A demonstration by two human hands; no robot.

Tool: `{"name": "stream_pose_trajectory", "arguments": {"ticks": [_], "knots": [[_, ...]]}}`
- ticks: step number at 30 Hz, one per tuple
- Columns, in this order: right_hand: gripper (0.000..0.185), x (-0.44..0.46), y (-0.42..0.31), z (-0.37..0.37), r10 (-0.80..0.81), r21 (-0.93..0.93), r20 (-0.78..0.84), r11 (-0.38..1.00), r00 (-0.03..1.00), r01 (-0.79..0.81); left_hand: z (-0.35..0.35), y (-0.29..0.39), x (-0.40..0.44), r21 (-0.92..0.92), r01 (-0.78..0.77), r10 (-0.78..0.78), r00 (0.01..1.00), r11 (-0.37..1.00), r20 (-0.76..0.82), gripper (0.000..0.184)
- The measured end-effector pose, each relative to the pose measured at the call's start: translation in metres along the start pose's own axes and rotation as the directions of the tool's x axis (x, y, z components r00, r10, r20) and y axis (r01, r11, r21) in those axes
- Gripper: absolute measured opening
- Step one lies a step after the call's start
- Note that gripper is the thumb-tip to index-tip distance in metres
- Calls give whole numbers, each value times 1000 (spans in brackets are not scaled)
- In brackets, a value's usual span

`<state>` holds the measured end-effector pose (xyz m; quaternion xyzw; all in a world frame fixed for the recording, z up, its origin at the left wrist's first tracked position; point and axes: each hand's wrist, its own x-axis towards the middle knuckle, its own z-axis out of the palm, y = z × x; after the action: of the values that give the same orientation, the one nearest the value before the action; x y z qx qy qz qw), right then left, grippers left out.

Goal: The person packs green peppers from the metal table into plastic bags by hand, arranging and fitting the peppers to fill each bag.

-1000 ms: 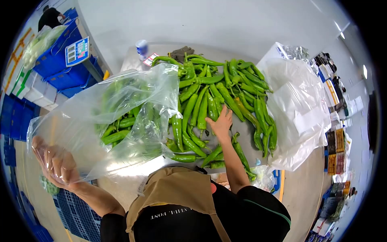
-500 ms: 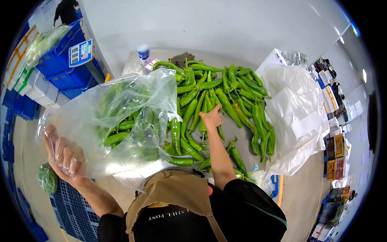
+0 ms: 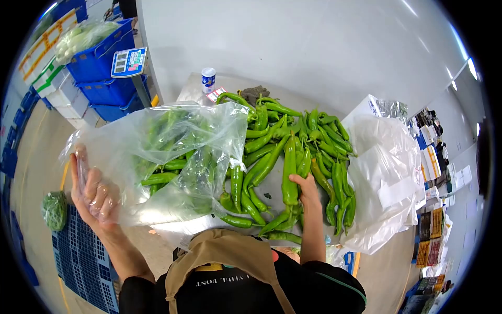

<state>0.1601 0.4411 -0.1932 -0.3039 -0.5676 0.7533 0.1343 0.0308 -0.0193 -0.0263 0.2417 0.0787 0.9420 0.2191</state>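
Note:
My left hand (image 3: 97, 193) is inside the clear plastic bag (image 3: 130, 201) at the left, its fingers curled round the film. Green peppers show through the bag's far part. My right hand (image 3: 306, 188) grips some long green peppers (image 3: 289, 170) over the metal table (image 3: 269, 196), thumb across them. Around it, a pile of green peppers (image 3: 256, 172) spreads from the bag's edge to the right, and one pepper in it is partly yellow-brown.
White plastic bags (image 3: 384, 178) lie at the table's right. A blue-and-white can (image 3: 208, 80) and dark cloth (image 3: 254, 94) stand at the back. A scale display (image 3: 128, 62) and blue crates (image 3: 104, 63) are left; a wrapped green vegetable (image 3: 54, 211) lies below. A person is partly visible behind.
My right hand has closed on peppers and lifted them, and it has moved right and nearer my body. My left hand still holds the bag. The camera view has shifted.

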Motion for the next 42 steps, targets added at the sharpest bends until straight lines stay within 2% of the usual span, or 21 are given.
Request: {"name": "stream_pose_trajectory", "arguments": {"ticks": [2, 5, 7, 9, 10, 14, 17, 18, 21, 23, 25, 26, 28, 29, 31, 32, 35, 37, 38, 41, 42], "knots": [[51, -21, -15, 7, 14, 6, 112, 1000, 994, -15, -2, -2, -1, 8, -3, 4, 999, 1000, -44, 42], [56, -43, -33, 34, -63, -162, 333, 979, 941, 123, -1, -8, 0, 12, 8, -7, 996, 1000, -90, 42], [73, -56, -50, 61, -197, -411, 464, 816, 864, 407, -2, -10, 3, -20, 56, -57, 996, 998, -72, 41], [82, -69, -58, 89, -324, -545, 587, 519, 742, 658, 3, -11, 5, -56, 82, -86, 994, 995, -63, 40], [89, -68, -57, 101, -221, -555, 615, 560, 757, 615, 5, -11, 5, -75, 94, -99, 993, 993, -60, 40], [85, -59, -45, 144, -58, -492, 751, 615, 658, 616, 9, -7, 1, -67, 92, -96, 994, 993, -51, 40], [81, -39, -28, 179, 178, -464, 822, 760, 541, 456, 10, -5, -1, -27, 64, -66, 996, 998, -52, 40], [72, -35, -30, 194, 261, -501, 818, 760, 513, 413, 16, -7, 0, -3, 63, -63, 996, 998, -64, 39], [61, -13, -28, 239, 371, -523, 782, 828, 501, 203, 22, -10, 5, -7, 59, -59, 993, 998, -98, 38], [60, 18, -25, 273, 440, -491, 667, 867, 601, -90, 22, -10, 11, -7, 46, -47, 993, 999, -106, 37], [66, 48, -9, 304, 196, -78, 690, 977, 697, -197, 20, -10, 17, -34, 33, -36, 997, 999, -69, 39], [68, 64, 6, 313, 28, -130, 633, 989, 774, 71, 19, -9, 20, -60, 27, -29, 999, 998, -28, 42], [72, 96, 39, 329, -350, -273, 542, 786, 764, 555, 17, -7, 25, -99, 39, -38, 999, 994, 10, 43], [54, 97, 57, 325, -624, -615, 510, 217, 592, 758, 16, -5, 26, -115, 56, -56, 998, 992, 4, 43], [34, 52, 24, 328, -351, -691, 625, 167, 698, 703, 16, 0, 28, -100, 48, -51, 998, 994, -26, 42], [19, 41, 27, 330, -435, -579, 691, 146, 578, 802, 16, 1, 29, -71, 23, -27, 998, 997, -48, 41], [25, 38, 42, 353, -509, -152, 859, -142, 59, 978, 15, 0, 33, -26, 13, -16, 994, 1000, -104, 38], [31, 39, 45, 380, -461, -129, 887, -290, -21, 948, 14, -6, 41, -12, 53, -54, 994, 999, -93, 37], [35, 42, 47, 390, -431, -117, 900, -366, -57, 923, 18, -10, 43, 43, 79, -70, 981, 996, -182, 34], [45, 52, 61, 406, -155, -170, 981, -398, 117, 901, 15, -7, 41, 37, 65, -59, 987, 997, -149, 34], [43, 58, 66, 415, -171, -168, 979, -340, 114, 925, 14, -3, 39, 54, 48, -39, 986, 997, -160, 34]]}}
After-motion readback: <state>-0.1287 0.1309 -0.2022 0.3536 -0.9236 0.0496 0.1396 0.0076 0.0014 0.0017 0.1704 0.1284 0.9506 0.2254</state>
